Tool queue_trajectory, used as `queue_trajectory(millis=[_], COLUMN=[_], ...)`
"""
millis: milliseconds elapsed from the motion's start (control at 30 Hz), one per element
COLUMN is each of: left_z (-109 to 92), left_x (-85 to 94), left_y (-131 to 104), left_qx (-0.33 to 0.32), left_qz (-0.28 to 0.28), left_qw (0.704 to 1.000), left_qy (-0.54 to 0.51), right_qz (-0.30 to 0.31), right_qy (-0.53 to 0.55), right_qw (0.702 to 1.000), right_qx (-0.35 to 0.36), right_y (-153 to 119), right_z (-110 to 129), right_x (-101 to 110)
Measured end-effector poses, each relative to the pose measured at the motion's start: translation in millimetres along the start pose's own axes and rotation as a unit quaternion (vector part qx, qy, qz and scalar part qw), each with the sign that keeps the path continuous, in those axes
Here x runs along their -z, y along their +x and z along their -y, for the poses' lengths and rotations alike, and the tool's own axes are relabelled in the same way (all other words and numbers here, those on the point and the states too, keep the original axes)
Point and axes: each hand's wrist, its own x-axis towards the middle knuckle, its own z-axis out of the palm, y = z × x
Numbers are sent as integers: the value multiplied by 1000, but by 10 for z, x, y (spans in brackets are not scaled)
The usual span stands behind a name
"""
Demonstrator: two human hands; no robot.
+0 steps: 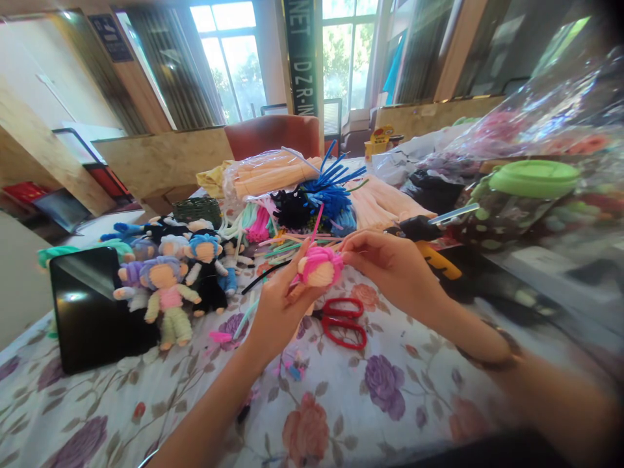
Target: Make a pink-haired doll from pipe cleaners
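My left hand (pixel 277 304) is closed around a small doll head (pixel 319 273) made of fuzzy pipe cleaner, with a pale face and bright pink hair. A pink pipe cleaner (pixel 317 222) sticks up from the head. At the hair's right side, the fingertips of my right hand (pixel 394 263) are pinched together on the pink pipe-cleaner hair. Red-handled scissors (pixel 345 328) lie on the table just below the head, their blades partly hidden by my left hand. Pink scraps (pixel 221 337) are scattered to the left.
Several finished pipe-cleaner dolls (pixel 168 298) stand at left behind a dark tablet (pixel 97 312). Bundles of blue pipe cleaners (pixel 331 195) and wrapped peach ones (pixel 273 174) lie at the back. On the right are a glue gun (pixel 413 229) and a green-lidded jar (pixel 533 179). Flowered cloth (pixel 341 403) covers the table.
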Motion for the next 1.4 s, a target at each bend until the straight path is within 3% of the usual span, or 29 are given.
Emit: queue_trajectory(millis=[267,467,900,1000,1233,1400], left_z=[13,20,23,9,-16,-32], left_x=[8,10,26,21,10,9], left_y=[-3,-12,-11,-4,12,-1], left_qx=[-1,-9,-2,13,11,35], left_qz=[9,4,23,25,15,16], left_qw=[1000,999,1000,1000,1000,999], left_qy=[25,36,8,-10,-25,-12], right_qz=[-14,-42,-36,-36,-9,-8], right_qy=[-97,-205,-220,-188,-26,-11], right_qw=[994,972,966,975,999,999], right_qx=[50,110,134,113,-28,-35], right_y=[-12,-26,-34,-32,-34,-43], right_z=[28,68,69,66,76,54], right_x=[-7,-13,-3,-5,-12,-58])
